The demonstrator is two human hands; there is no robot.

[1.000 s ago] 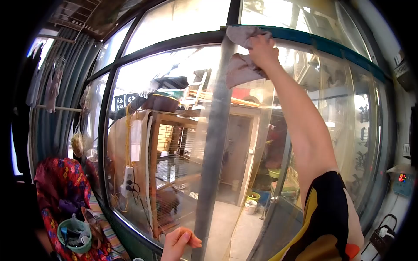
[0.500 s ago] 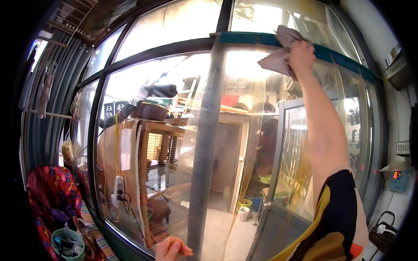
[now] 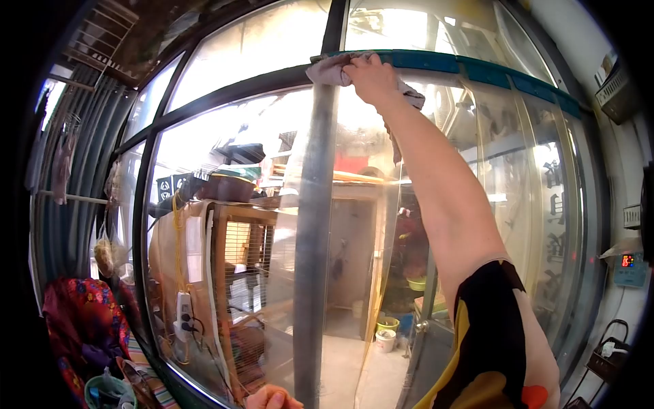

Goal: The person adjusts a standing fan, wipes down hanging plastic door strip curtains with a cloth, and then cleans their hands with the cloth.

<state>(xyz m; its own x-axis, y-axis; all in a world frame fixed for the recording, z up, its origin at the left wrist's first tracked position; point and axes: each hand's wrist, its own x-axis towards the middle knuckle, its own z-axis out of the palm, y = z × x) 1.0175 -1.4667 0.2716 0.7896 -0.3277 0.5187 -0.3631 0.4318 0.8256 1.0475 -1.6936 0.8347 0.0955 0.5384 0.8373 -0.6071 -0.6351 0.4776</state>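
High up at the doorway, my right hand [image 3: 373,78] is closed over a greyish cloth [image 3: 330,71]. The cloth presses against the left end of the teal strip [image 3: 426,61] that runs along the top of the clear plastic door curtain [image 3: 511,170]. One end of the cloth hangs down to the right of my wrist. At the bottom edge of the view is my left hand [image 3: 272,397], partly cut off, with its fingers curled; whether anything is in them is hidden.
A dark upright post [image 3: 313,238] divides the window from the curtained doorway. Behind the glass stand a wooden cage [image 3: 221,273] and a power strip [image 3: 184,313]. A grey door [image 3: 436,341] stands ajar beyond the curtain. At lower left are a flowered cloth [image 3: 82,307] and a green bucket [image 3: 109,392].
My right hand has moved left along the teal strip with the cloth, from its middle to its left end. My left hand has sunk slightly lower in view.
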